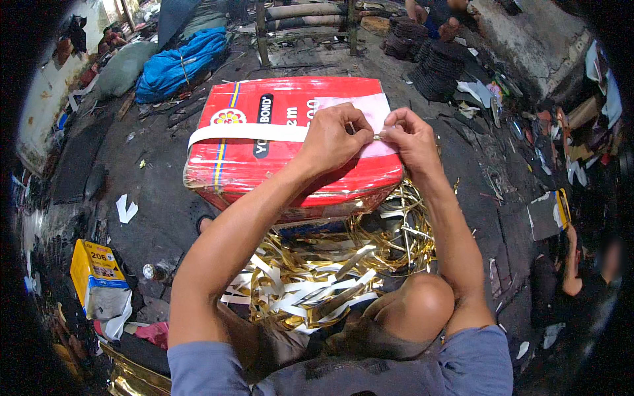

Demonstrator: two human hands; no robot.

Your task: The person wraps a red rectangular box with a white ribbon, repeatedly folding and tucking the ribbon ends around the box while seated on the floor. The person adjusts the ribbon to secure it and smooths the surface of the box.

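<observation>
Both hands meet over the right half of a red carton [290, 165] wrapped in shiny clear film. Across its top runs a flat white strip [247, 132], passing beneath my left hand [335, 137]. The left fingers are pinched together. My right hand [413, 140] is also closed in a pinch, close to the left fingertips. A small, narrow, gold-toned piece [377, 137] shows between the two pinches; whether it belongs to the white strip I cannot tell. Under the fingers lies a pale pink sheet [375, 109].
A heap of gold and white strips [310, 284] lies between my legs and the carton. At left stand a yellow box [98, 270] and, farther back, a blue bundle [181, 64]. Dark stacked pieces [432, 76] sit at the back right. Another person's arm [572, 264] shows at right.
</observation>
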